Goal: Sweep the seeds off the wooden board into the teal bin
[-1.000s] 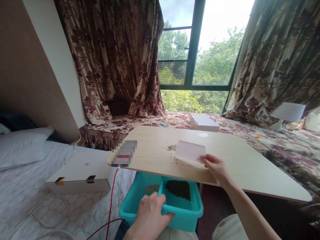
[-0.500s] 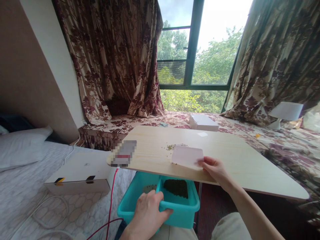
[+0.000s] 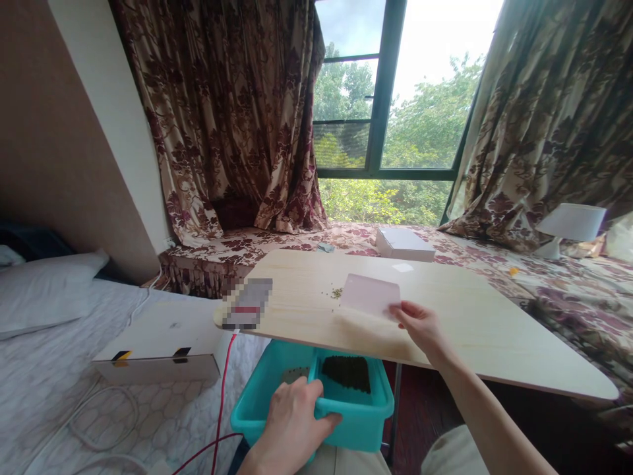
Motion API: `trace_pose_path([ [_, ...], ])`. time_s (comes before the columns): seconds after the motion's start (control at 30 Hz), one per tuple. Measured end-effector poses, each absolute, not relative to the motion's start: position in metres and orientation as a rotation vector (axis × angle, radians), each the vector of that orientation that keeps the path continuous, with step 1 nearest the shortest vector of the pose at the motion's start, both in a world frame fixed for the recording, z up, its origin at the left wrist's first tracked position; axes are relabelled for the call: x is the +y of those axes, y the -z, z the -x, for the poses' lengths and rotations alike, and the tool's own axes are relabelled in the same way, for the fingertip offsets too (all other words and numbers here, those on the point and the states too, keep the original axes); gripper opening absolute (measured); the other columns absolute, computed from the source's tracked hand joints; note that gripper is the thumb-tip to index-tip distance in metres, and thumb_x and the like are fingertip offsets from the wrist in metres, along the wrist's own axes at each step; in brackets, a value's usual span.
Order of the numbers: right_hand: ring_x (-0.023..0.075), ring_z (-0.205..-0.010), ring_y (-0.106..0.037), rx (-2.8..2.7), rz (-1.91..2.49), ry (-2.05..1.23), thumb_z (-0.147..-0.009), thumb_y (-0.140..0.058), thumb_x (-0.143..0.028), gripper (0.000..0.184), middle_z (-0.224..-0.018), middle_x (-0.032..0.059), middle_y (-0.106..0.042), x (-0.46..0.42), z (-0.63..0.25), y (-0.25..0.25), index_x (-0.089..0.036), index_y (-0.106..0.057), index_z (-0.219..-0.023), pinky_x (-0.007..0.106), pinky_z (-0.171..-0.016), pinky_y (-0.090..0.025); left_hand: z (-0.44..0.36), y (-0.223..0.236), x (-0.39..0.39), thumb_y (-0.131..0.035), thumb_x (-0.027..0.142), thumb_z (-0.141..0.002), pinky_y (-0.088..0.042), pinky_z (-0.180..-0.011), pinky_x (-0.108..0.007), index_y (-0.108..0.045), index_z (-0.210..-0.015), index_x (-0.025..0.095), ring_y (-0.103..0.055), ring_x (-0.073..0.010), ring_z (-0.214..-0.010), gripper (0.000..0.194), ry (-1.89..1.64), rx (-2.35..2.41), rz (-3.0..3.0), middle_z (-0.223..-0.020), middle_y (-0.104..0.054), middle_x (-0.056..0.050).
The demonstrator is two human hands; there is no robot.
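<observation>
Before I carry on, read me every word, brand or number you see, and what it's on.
Nothing is readable.
White box on the bed: a small mark on top, too blurred to read.
Device on the table: pixelated, unreadable.
Pale card and teal container: no lettering visible.

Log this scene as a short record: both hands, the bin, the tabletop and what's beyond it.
Left hand: gripping the near side of the turquoise bin
Right hand: pinching the pale sheet near its right edge
Bin contents: dark pile in the right compartment
Tabletop: small grains left of the sheet
Beyond: white box, window
</observation>
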State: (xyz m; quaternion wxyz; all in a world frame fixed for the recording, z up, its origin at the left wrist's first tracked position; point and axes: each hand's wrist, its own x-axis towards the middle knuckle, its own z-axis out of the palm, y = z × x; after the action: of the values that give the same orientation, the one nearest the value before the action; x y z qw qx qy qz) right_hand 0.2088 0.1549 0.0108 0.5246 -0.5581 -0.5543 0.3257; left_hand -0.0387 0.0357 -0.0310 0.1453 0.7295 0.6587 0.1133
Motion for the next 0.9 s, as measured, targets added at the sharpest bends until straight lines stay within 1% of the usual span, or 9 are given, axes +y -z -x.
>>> trace_pose_path([
  [0.2, 0.0169, -0.061, -0.06, -1.365, 1.323, -0.742, -0.064, -0.06, -0.043, 0.031, -0.07, 0.0066, -0.072, 0.162, -0.194, -0.007, -0.015, -0.073, -0.072, 0.025, -0.051, -0.042, 0.041, 0.031, 0.036, -0.062, 0.044, -0.072, -0.039, -0.075, -0.032, -0.061, -0.077, 0.024, -0.059, -0.0239, -0.085, 0.02, -0.315, 1.908, -2.096, -0.085, -0.064, -0.001],
  [0.37, 0.0155, -0.058, -0.058, -1.352, 1.322, -0.773, -0.064, -0.061, -0.043, 0.029, -0.068, 0.0054, -0.071, 0.164, -0.191, -0.003, -0.016, -0.071, -0.069, 0.025, -0.05, -0.041, 0.041, 0.03, 0.035, -0.061, 0.046, -0.073, -0.039, -0.074, -0.031, -0.061, -0.078, 0.025, -0.059, -0.0236, -0.086, 0.022, -0.299, 1.909, -2.093, -0.086, -0.065, -0.001],
  [0.53, 0.0124, -0.051, -0.053, -1.37, 1.327, -0.828, -0.065, -0.061, -0.04, 0.028, -0.066, 0.0035, -0.07, 0.167, -0.186, -0.001, -0.016, -0.072, -0.074, 0.023, -0.047, -0.038, 0.042, 0.031, 0.035, -0.062, 0.045, -0.073, -0.039, -0.074, -0.03, -0.061, -0.077, 0.025, -0.059, -0.0231, -0.084, 0.021, -0.301, 1.909, -2.098, -0.085, -0.065, 0.0],
  [0.73, 0.0138, -0.058, -0.057, -1.468, 1.267, -0.94, -0.064, -0.062, -0.038, 0.026, -0.071, 0.0043, -0.072, 0.164, -0.183, -0.007, -0.016, -0.073, -0.074, 0.023, -0.052, -0.041, 0.042, 0.031, 0.037, -0.063, 0.046, -0.072, -0.038, -0.075, -0.03, -0.062, -0.079, 0.025, -0.059, -0.0228, -0.086, 0.022, -0.277, 1.916, -2.085, -0.087, -0.065, 0.0],
  [0.9, 0.0162, -0.063, -0.06, -1.546, 1.254, -1.027, -0.062, -0.066, -0.042, 0.029, -0.073, 0.0051, -0.073, 0.15, -0.193, -0.013, -0.017, -0.075, -0.075, 0.025, -0.054, -0.044, 0.041, 0.026, 0.035, -0.061, 0.044, -0.074, -0.038, -0.075, -0.029, -0.061, -0.08, 0.024, -0.059, -0.0226, -0.087, 0.021, -0.236, 1.915, -2.101, -0.088, -0.064, -0.001],
])
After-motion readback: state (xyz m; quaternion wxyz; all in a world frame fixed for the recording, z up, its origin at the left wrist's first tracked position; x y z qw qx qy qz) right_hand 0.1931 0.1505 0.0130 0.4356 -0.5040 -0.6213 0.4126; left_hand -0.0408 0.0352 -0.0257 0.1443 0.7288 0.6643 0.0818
